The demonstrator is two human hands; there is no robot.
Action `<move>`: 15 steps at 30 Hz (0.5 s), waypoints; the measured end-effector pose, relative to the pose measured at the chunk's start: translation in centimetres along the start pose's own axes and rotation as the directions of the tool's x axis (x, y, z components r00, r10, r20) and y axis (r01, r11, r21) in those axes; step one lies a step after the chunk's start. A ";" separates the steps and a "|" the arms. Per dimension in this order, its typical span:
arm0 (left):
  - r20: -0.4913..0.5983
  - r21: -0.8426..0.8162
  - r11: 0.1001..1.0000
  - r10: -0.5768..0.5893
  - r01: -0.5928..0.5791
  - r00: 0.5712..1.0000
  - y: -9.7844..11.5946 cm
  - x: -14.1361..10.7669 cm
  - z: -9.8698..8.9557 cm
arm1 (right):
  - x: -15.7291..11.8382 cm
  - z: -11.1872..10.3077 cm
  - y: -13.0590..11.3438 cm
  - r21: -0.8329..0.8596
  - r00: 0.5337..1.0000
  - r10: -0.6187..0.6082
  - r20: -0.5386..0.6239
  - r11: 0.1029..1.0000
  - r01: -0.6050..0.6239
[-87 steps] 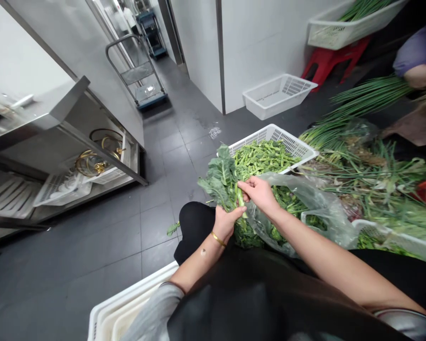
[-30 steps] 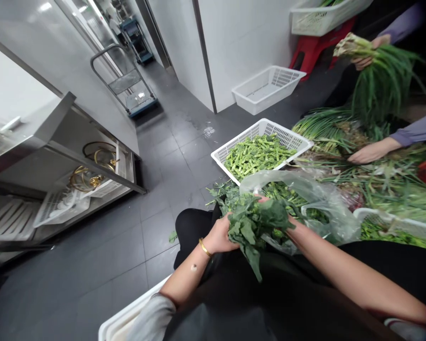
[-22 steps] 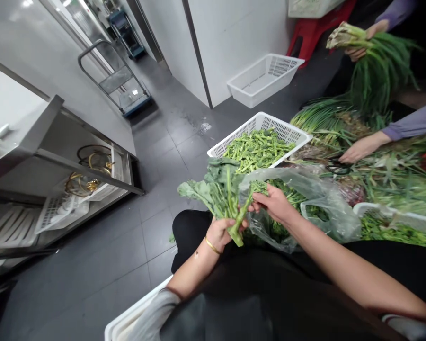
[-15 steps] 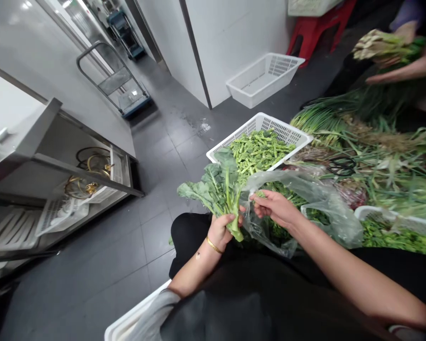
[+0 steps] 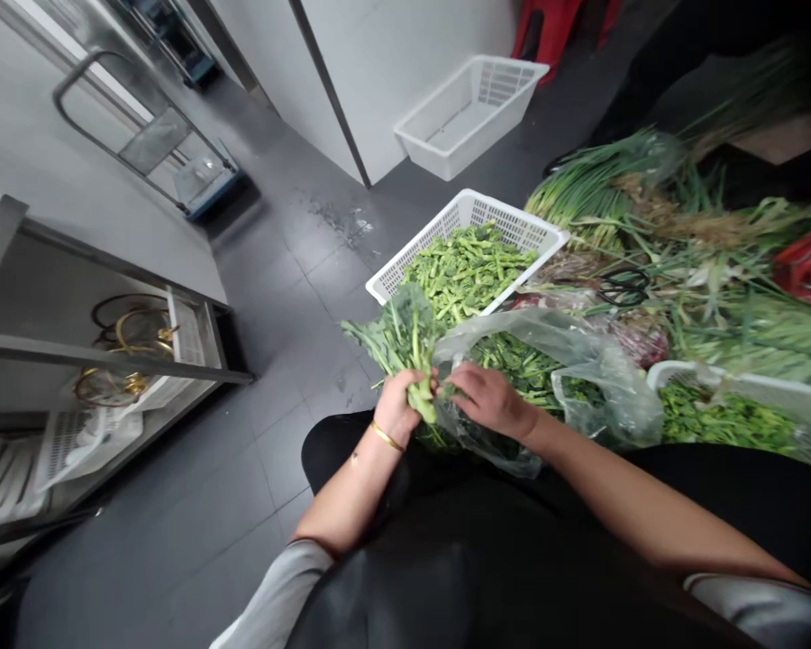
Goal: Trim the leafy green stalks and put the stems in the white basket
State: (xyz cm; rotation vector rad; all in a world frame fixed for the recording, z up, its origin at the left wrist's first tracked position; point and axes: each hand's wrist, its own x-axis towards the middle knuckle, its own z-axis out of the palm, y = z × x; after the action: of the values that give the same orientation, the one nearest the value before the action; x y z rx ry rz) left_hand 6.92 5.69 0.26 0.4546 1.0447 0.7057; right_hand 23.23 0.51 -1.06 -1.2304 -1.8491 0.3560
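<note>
A leafy green vegetable stalk (image 5: 409, 333), like Chinese broccoli, is upright in my left hand (image 5: 398, 410), whose fingers wrap round its thick pale stem. My right hand (image 5: 493, 401) is closed beside the stem, its fingertips together at a bit of green; what exactly they pinch is hidden. Below and right of the hands lies an open clear plastic bag (image 5: 533, 329) with more leafy stalks (image 5: 514, 365) in it. Just beyond stands a white slotted basket (image 5: 544, 236), holding a heap of trimmed green stems (image 5: 469, 266).
Spring onions (image 5: 595, 185) lie heaped on the right, with black-handled scissors (image 5: 625, 287) among the vegetables. A basket of chopped greens (image 5: 723, 419) is near my right knee. Another white basket (image 5: 446, 162) is by the wall. A trolley (image 5: 216, 189) and steel shelf (image 5: 216, 379) stand left.
My right hand has moved in to the stem held by my left hand; the small green floret it pinched no longer shows clearly. The view has shifted, and the co-worker's hands have left it.
</note>
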 end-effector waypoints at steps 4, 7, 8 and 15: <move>-0.011 0.145 0.988 0.055 -0.053 0.998 4.8 7.5 1.7 | -3.6 -9.0 4.0 -0.174 0.884 0.443 -0.147 0.869 -0.464; -0.130 0.213 0.971 0.136 -0.107 0.982 7.8 12.5 2.8 | -10.1 -16.9 8.8 -0.389 0.636 0.726 -0.263 0.524 -0.758; -0.150 0.196 0.974 0.147 -0.117 0.978 8.5 13.4 3.0 | -12.4 -19.0 10.3 -0.488 0.578 0.780 -0.238 0.418 -0.766; 0.091 0.063 0.995 0.070 -0.076 0.993 5.2 5.8 2.4 | -12.0 -17.8 9.9 -0.403 0.538 0.842 -0.033 0.482 -0.778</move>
State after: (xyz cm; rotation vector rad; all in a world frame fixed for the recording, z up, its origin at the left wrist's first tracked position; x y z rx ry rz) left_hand 9.34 13.49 1.07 0.5786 0.9736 0.7110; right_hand 44.82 -8.88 -2.88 -2.4259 -1.3393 0.6575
